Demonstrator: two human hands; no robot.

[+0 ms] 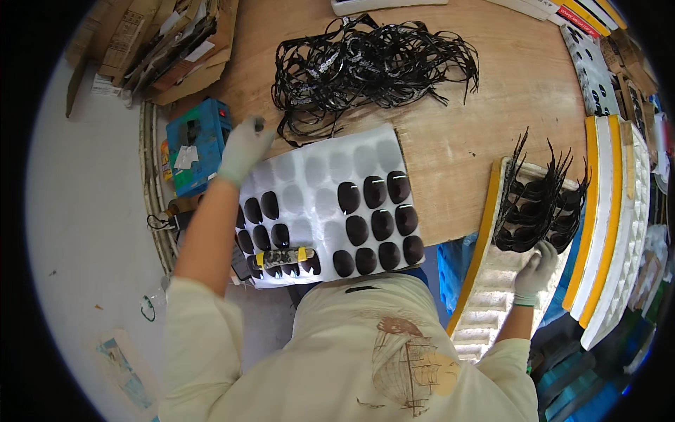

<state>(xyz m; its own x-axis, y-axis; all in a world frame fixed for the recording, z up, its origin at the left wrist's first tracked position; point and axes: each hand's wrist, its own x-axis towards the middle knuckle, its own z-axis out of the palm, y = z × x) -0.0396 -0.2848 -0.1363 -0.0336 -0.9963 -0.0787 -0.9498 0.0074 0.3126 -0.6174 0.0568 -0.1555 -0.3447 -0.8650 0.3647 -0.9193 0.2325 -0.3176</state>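
Note:
My left hand (pixel 246 150), in a pale glove, is raised over the far left corner of a white tray (pixel 302 204). Its fingers are closed, with something small and dark at the tips that I cannot make out. Dark sunglass lenses (pixel 375 190) lie in rows in the tray, among bare hollows. A dark, yellow-taped bar (pixel 285 258) rests across the near left lenses. At the right, my gloved right hand (pixel 536 273) has its fingers closed at the near edge of black sunglasses (pixel 538 204), whose temple arms point away from me. They sit in a white foam box (pixel 485 299).
A tangled heap of black glasses frames (pixel 373 67) lies on the wooden table (pixel 450 148) beyond the tray. Left of it stand a blue box-shaped device (pixel 200 146) and stacked cardboard (pixel 169 49). More foam boxes with yellow edges (pixel 598 218) lean at the right.

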